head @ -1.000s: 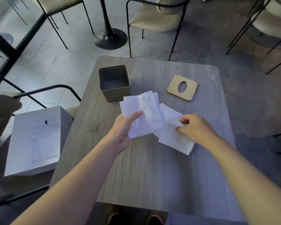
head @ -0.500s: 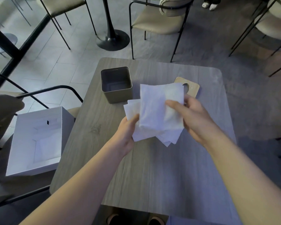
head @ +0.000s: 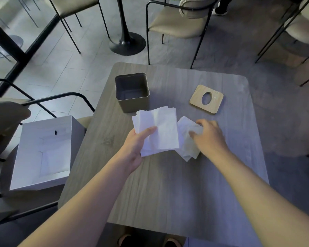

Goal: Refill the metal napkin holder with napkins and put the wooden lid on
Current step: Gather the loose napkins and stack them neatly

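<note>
The square metal napkin holder [head: 132, 104] stands open on the far left of the wooden table [head: 168, 193], and its inside looks empty. The wooden lid [head: 198, 99] with an oval hole lies flat to its right. My left hand [head: 136, 148] holds a small stack of white napkins [head: 162, 129] just in front of the holder, thumb on top. My right hand [head: 209, 136] rests on the loose napkins [head: 185, 145] lying on the table to the right of the stack, fingers pinching the top one.
An open white cardboard box [head: 41, 150] sits on a chair seat at the left, beside the table edge. Black-framed chairs [head: 177, 20] and a round black table base [head: 127, 43] stand beyond the table's far edge.
My right hand laid a napkin on the stack in my left hand, then moved back down right onto the loose napkins on the table. The lid is uncovered again.
</note>
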